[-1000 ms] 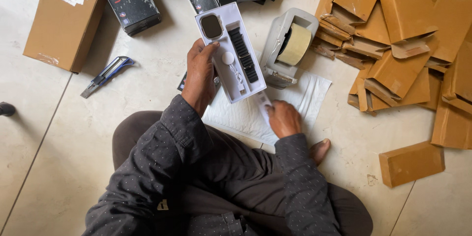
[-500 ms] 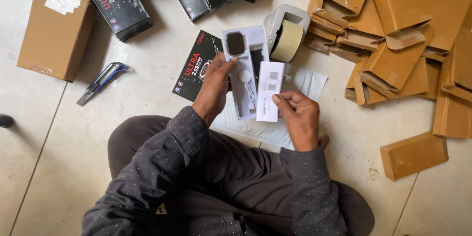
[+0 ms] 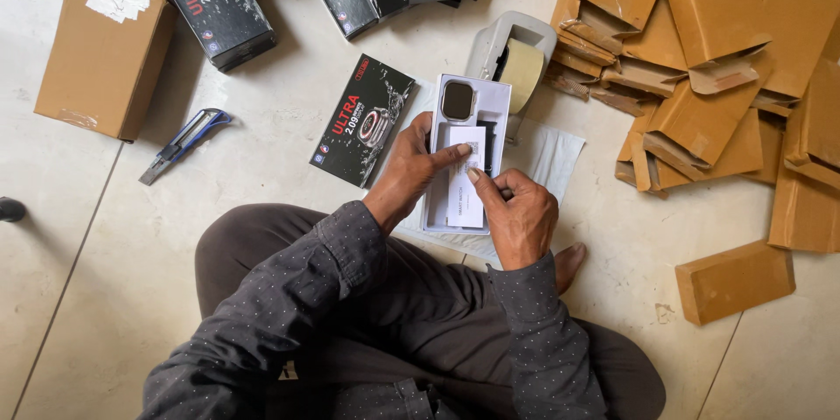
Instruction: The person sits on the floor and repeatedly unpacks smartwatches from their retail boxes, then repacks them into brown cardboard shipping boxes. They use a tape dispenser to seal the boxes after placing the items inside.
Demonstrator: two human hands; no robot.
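White watch tray (image 3: 490, 109) on the floor (image 3: 262, 122) before crossed legs, smartwatch (image 3: 458, 100) seated at its far end. Left hand (image 3: 411, 166) steadying tray's left edge, fingertips on a white leaflet (image 3: 464, 197). Right hand (image 3: 518, 214) pinching that leaflet's right edge, pressing it flat in the tray. Black box lid (image 3: 363, 120) just left, touching left hand. Tape dispenser (image 3: 516, 57) beyond; brown cartons (image 3: 700, 79) heaped right; blue box cutter (image 3: 185, 142) well left.

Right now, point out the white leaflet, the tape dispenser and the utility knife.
white leaflet (image 3: 465, 188), head view, its lower half.
tape dispenser (image 3: 516, 57), head view, the tape roll.
utility knife (image 3: 185, 143), head view, the blue handle.
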